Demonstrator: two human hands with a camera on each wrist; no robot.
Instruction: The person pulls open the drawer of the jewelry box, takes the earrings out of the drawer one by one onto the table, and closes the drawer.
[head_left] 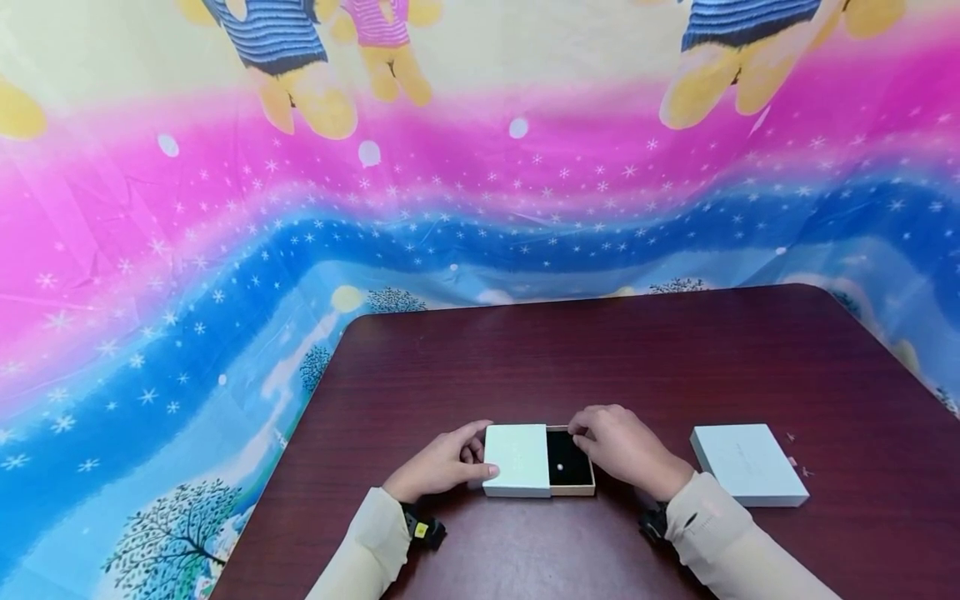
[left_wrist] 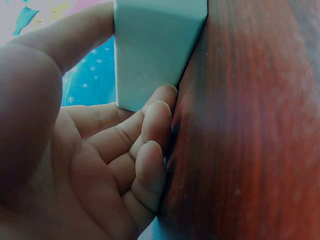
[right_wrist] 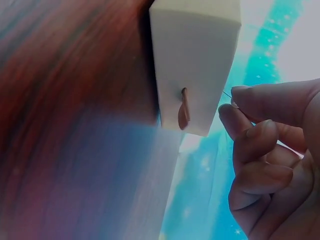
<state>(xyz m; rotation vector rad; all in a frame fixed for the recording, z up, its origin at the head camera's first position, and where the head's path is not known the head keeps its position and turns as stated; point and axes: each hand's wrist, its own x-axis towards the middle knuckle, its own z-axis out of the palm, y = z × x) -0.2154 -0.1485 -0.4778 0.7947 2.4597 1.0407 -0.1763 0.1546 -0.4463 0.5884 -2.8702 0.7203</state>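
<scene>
My left hand [head_left: 442, 465] grips the pale sleeve [head_left: 517, 460] of a small box at the table's [head_left: 675, 358] near edge. My right hand [head_left: 626, 448], fingers curled, pinches something fine beside the half-open drawer [head_left: 570, 462]. Light, stiff cardboard, I judge; hold its side edges. A spare lid [head_left: 748, 463] lies farther right.

Second box [head_left: 748, 463] right of drawer box [head_left: 537, 461] (apart).
</scene>
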